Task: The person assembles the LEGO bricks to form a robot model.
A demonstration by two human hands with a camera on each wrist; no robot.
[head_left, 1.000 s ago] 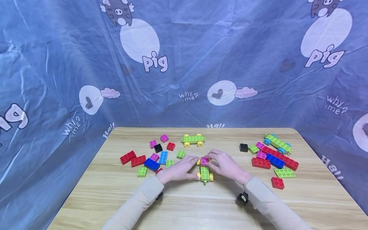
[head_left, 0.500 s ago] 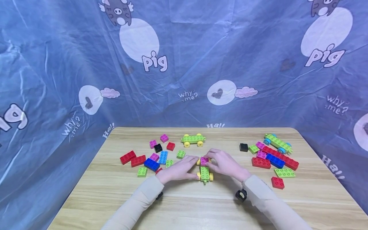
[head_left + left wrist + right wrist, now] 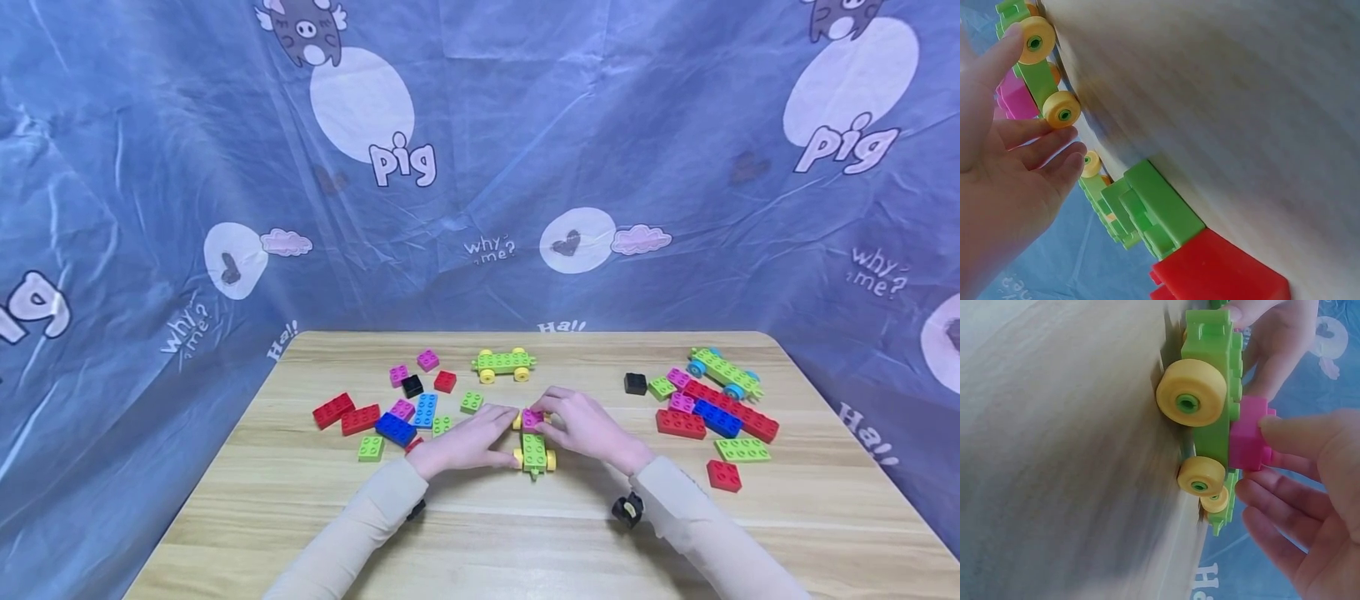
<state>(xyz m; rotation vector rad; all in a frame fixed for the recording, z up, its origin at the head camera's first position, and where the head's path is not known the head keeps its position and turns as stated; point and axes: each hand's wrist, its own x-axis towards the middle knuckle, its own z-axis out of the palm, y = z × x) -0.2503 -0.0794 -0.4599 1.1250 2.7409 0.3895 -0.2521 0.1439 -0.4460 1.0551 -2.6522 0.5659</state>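
A green toy car base (image 3: 534,454) with yellow wheels stands on the table between the hands, its length pointing away from me. On its far end sits a pink brick (image 3: 531,419). My left hand (image 3: 471,439) holds the base from the left, the thumb at the near wheel and fingers at the far wheel, as the left wrist view shows. The right hand (image 3: 588,429) pinches the pink brick between thumb and fingers. In the right wrist view the pink brick (image 3: 1249,433) sits against the base's studs; whether it is fully pressed down I cannot tell.
Behind the hands stands another yellow-wheeled car base (image 3: 504,363). Loose bricks lie at left, among them a dark blue brick (image 3: 396,429). More bricks lie at right, with a long red brick (image 3: 731,411) and a blue-wheeled car base (image 3: 723,373).
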